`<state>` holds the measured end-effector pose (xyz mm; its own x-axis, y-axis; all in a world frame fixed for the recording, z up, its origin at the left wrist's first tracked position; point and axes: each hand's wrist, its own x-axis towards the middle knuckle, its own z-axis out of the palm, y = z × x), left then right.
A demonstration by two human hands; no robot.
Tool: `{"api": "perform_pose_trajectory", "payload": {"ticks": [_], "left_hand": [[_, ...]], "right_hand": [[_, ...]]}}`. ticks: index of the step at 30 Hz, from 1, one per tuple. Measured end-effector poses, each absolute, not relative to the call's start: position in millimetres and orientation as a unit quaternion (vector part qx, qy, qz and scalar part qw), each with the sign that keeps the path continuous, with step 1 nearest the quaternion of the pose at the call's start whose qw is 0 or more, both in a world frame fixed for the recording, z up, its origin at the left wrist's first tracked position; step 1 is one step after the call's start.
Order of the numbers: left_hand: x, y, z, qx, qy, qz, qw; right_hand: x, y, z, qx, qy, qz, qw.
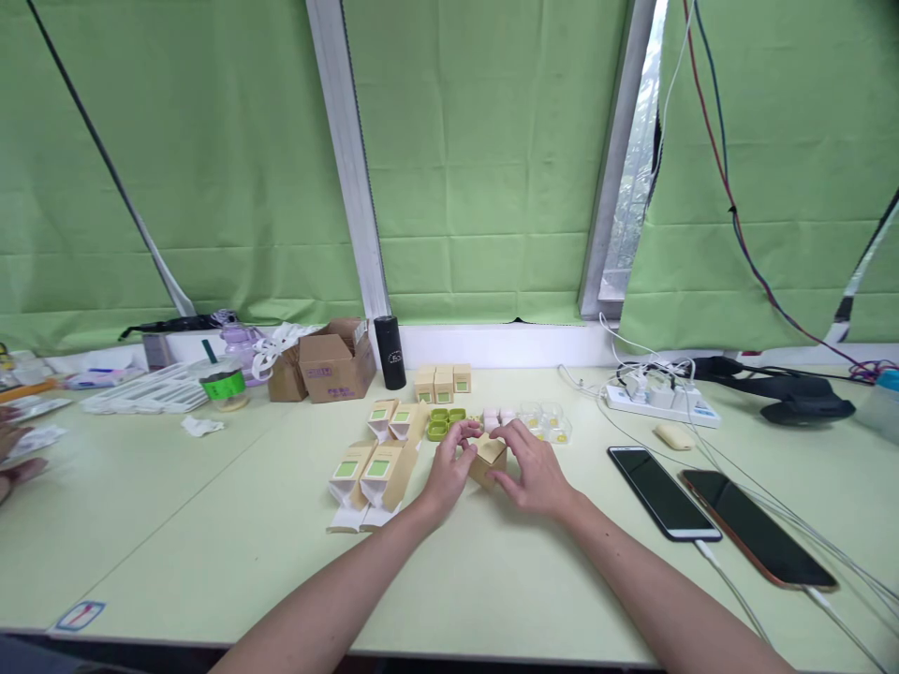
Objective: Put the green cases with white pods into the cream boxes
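Between my two hands is a small kraft cardboard box (490,457), its top flap seemingly down. My left hand (450,468) grips its left side, thumb and fingers at the top edge. On the other side my right hand (532,471) holds the box with the fingers curled over the top and the thumb low. Just left lie several unfolded kraft boxes (379,463) with green windows and open ends. Behind my hands are green square trays (444,423), pale pink pieces (497,417) and clear plastic pieces (546,421) with yellow spots.
Closed kraft boxes (443,384) stand at the back, near a black cylinder (390,352) and a brown carton (338,360). Two phones (664,491) on cables lie right, below a power strip (664,404). A lidded cup (223,382) stands left; another person's hand shows at the far left edge.
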<state>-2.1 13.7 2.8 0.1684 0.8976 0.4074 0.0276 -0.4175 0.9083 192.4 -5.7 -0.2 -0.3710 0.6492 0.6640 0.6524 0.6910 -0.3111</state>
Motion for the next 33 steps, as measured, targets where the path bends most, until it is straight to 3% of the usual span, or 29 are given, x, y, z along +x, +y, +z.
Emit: {"api": "perform_pose_trajectory", "payload": {"ticks": [13, 20, 25, 33], "left_hand": [[-3, 16, 2, 0.641, 0.422, 0.548, 0.334], [-4, 10, 10, 0.660, 0.456, 0.538, 0.261], [-3, 6, 10, 0.743, 0.451, 0.481, 0.117], [9, 4, 23, 0.847, 0.401, 0.336, 0.095]], "right_hand": [[201, 11, -6, -0.550, -0.733, 0.085, 0.391], [198, 17, -9, -0.648, -0.723, 0.099, 0.219], [197, 16, -9, -0.642, -0.735, 0.075, 0.206], [198, 18, -12, -0.642, -0.732, 0.077, 0.214]]}}
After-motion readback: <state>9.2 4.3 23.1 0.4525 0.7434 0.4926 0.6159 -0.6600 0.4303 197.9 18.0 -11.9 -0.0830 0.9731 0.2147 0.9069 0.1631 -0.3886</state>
